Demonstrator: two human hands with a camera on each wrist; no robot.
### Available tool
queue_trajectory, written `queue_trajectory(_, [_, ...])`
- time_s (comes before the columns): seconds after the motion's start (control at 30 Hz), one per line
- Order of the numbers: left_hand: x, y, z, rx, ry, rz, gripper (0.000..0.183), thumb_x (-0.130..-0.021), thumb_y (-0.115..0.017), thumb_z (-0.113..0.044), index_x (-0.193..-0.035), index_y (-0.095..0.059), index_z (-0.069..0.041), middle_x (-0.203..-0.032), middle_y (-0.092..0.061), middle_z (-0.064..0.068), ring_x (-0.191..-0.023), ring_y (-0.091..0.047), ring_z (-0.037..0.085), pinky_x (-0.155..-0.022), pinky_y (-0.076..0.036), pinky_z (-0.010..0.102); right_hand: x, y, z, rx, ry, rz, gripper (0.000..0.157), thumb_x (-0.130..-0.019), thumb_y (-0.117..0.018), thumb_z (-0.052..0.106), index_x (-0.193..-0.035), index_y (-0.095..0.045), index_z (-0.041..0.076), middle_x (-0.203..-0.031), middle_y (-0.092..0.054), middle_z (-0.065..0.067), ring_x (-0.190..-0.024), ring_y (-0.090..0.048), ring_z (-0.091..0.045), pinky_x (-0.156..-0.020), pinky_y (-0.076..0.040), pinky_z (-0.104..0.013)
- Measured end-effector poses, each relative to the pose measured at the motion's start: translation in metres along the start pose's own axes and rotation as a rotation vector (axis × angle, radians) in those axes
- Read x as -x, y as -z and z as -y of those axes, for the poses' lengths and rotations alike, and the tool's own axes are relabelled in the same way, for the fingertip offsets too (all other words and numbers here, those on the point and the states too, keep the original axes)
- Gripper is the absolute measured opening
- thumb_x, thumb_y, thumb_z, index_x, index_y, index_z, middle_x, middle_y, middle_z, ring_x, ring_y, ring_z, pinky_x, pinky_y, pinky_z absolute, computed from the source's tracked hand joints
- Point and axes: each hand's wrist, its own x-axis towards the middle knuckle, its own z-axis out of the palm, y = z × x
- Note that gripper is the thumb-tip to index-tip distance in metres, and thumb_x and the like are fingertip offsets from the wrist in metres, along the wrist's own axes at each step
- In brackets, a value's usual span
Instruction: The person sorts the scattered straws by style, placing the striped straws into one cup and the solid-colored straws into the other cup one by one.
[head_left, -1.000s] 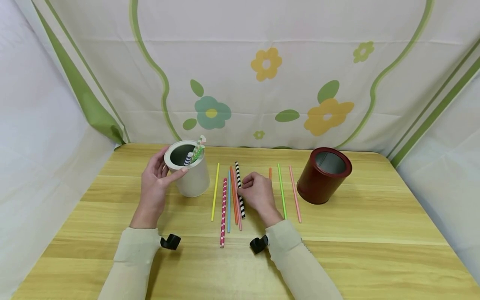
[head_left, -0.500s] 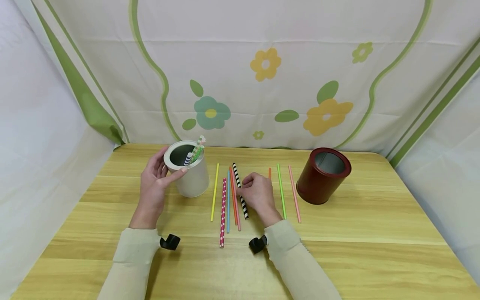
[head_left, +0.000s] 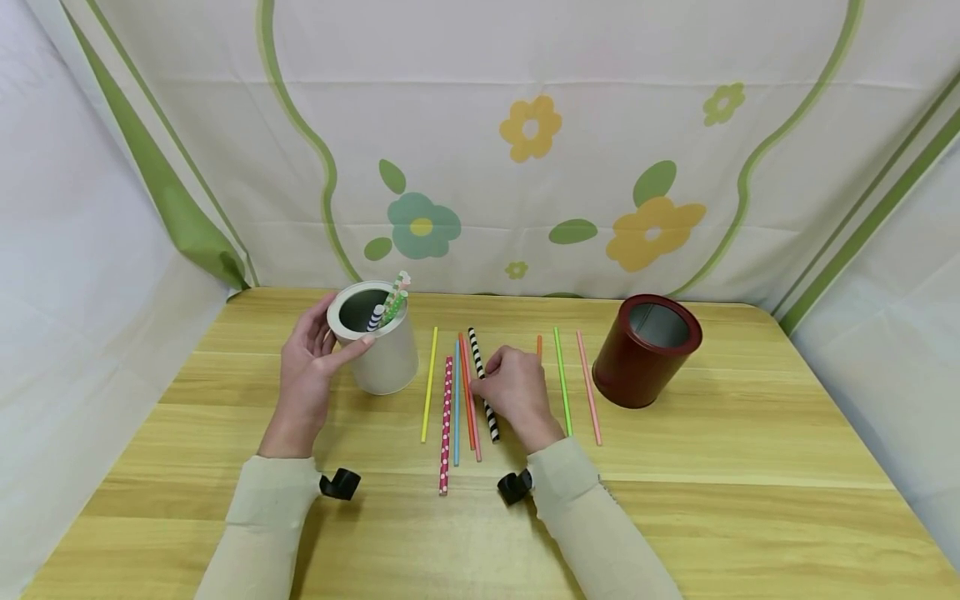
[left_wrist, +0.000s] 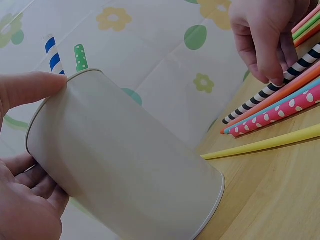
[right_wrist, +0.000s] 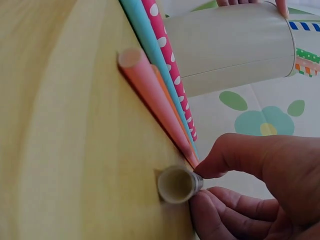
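My left hand grips the rim of a white can, thumb at the front and fingers behind. Several patterned paper straws stand in the can, one blue-striped and one green with dots. With thumb and forefinger, my right hand pinches a black-and-white striped straw low over the table; its open end faces the right wrist camera. Just left of it lie a pink straw, an orange straw, a blue straw and a pink dotted straw.
A yellow straw lies near the white can. To the right of my right hand are an orange straw, a green straw and a pink straw. Farther right stands a dark red can. A flowered cloth hangs behind the table.
The striped straw has turned slightly in my right hand, its near end swinging right, away from the pink straw. My left hand and the white can look still.
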Motion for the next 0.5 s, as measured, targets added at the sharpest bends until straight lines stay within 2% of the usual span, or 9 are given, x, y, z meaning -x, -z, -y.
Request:
queue_trajectory(0.17, [0.0002, -0.0001, -0.0002, -0.005, -0.001, 0.004, 0.082, -0.093, -0.078, 0.003, -0.164, -0.040, -0.009, -0.166, -0.044, 0.006, -0.158, -0.037, 0.019, -0.139, -0.022, 0.035, -0.0003, 0.0013, -0.0003, 0.017, -0.004, 0.012, 0.028, -0.081, -0.096, 0.026, -0.090, -0.073, 0.011, -0.090, -0.074, -0.004, -0.078, -0.066, -0.020, -0.067, -0.057, -0.031])
queue_trajectory(0.5, [0.0008, -0.0001, -0.0010, -0.008, 0.004, 0.003, 0.082, -0.093, -0.078, 0.002, -0.165, -0.039, -0.009, -0.167, -0.044, 0.006, -0.159, -0.036, 0.019, -0.139, -0.021, 0.036, -0.0044, 0.0053, -0.0043, -0.049, -0.055, 0.040, 0.028, -0.082, -0.093, 0.026, -0.099, -0.079, 0.011, -0.090, -0.080, -0.002, -0.078, -0.072, -0.018, -0.069, -0.059, -0.033])
